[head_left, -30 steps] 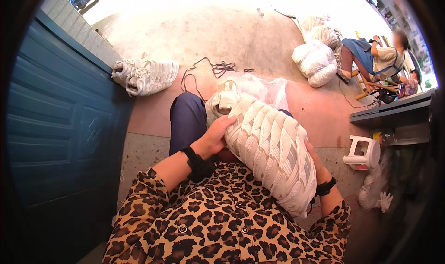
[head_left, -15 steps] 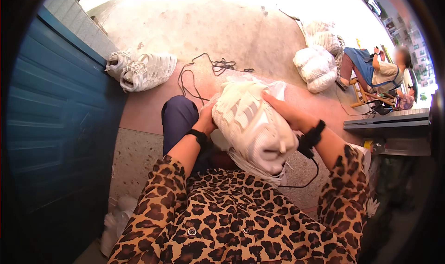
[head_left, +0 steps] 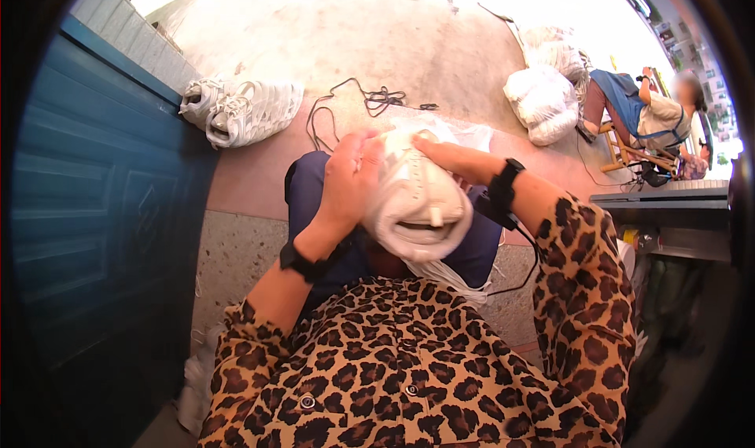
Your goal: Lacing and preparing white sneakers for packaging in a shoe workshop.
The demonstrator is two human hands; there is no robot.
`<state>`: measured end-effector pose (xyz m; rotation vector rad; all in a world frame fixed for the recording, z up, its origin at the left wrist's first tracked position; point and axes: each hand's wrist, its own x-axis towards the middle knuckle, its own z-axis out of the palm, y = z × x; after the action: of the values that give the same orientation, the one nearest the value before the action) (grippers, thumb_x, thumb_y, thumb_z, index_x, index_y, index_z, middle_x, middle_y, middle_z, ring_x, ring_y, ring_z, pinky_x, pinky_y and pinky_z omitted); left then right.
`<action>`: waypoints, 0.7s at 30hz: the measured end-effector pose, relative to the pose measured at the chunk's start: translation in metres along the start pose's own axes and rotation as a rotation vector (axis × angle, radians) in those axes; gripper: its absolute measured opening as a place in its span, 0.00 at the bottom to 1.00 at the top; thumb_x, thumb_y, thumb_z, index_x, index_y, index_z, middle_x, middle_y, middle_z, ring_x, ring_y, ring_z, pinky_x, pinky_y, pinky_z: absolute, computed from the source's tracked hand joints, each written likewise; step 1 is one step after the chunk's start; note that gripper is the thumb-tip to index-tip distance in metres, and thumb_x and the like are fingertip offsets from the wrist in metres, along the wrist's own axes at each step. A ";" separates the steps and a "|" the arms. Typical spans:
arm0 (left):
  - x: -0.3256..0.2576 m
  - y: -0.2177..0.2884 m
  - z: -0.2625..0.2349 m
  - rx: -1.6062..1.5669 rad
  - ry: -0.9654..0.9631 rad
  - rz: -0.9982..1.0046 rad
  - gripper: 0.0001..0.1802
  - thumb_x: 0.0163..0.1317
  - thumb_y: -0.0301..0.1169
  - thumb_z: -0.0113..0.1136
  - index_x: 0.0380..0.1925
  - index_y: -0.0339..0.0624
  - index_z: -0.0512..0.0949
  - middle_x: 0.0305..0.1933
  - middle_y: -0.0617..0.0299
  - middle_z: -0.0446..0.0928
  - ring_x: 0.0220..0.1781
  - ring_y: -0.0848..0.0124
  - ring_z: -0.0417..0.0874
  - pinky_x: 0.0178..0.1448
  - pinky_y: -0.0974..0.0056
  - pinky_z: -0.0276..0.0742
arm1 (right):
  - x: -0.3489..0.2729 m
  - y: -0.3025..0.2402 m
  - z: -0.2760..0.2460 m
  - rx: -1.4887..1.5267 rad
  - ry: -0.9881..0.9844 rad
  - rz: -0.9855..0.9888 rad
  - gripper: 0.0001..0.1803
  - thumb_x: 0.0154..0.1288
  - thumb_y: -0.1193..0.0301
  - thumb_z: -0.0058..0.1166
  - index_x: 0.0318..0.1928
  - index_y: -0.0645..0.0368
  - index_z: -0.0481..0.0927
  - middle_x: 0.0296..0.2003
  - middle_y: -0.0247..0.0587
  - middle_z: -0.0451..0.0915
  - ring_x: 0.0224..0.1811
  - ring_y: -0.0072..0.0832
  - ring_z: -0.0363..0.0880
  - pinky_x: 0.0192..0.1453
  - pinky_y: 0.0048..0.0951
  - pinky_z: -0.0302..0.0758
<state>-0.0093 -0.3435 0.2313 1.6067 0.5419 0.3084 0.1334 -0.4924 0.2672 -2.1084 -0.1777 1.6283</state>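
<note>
Both hands are on a cream-white sneaker upper above my lap, its padded ankle opening toward me and its toe end pointing away. Along the upper's left side, my left hand presses with its fingers, slightly blurred. My right hand grips the far right part, thumb on top and the other fingers mostly hidden under it. A thin translucent white plastic bag shows just beyond my right hand. Beneath the upper, white laces or cords hang over my lap.
Several white sneaker uppers lie by the blue door on the left. A black cable runs over the floor ahead. White bundles sit at the right, near a seated person. A dark metal ledge stands at right.
The upper has turned more upright and shifted slightly left, its opening now facing me squarely. My left hand has risen from its lower left side to the far left part.
</note>
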 end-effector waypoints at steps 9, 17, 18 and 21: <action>-0.040 0.009 0.033 0.819 -0.261 0.352 0.26 0.59 0.46 0.49 0.51 0.40 0.69 0.56 0.43 0.66 0.57 0.46 0.64 0.59 0.52 0.62 | 0.003 0.006 0.014 -0.125 0.126 -0.035 0.38 0.62 0.41 0.30 0.60 0.59 0.62 0.51 0.61 0.69 0.39 0.54 0.77 0.34 0.46 0.80; -0.060 -0.011 0.046 0.858 -0.188 0.531 0.27 0.60 0.46 0.48 0.51 0.37 0.68 0.54 0.46 0.67 0.56 0.47 0.64 0.59 0.51 0.62 | -0.010 0.061 0.031 0.100 0.284 -0.317 0.41 0.61 0.41 0.36 0.54 0.70 0.67 0.47 0.58 0.74 0.45 0.43 0.75 0.49 0.36 0.71; -0.061 -0.012 0.045 0.841 -0.181 0.554 0.27 0.60 0.45 0.49 0.51 0.36 0.68 0.54 0.46 0.67 0.56 0.47 0.64 0.60 0.52 0.61 | -0.022 0.069 0.037 0.131 0.290 -0.432 0.39 0.62 0.43 0.38 0.53 0.72 0.67 0.46 0.58 0.74 0.47 0.41 0.74 0.51 0.34 0.70; -0.060 -0.018 0.043 0.786 -0.178 0.579 0.28 0.59 0.46 0.49 0.52 0.36 0.67 0.55 0.46 0.66 0.57 0.48 0.63 0.61 0.51 0.59 | -0.056 0.101 0.075 0.115 0.511 -0.719 0.35 0.57 0.54 0.53 0.52 0.74 0.66 0.47 0.65 0.72 0.52 0.44 0.72 0.56 0.34 0.67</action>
<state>-0.0417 -0.4101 0.2158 2.5250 0.0232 0.4001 0.0283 -0.5816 0.2584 -1.9654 -0.5740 0.6543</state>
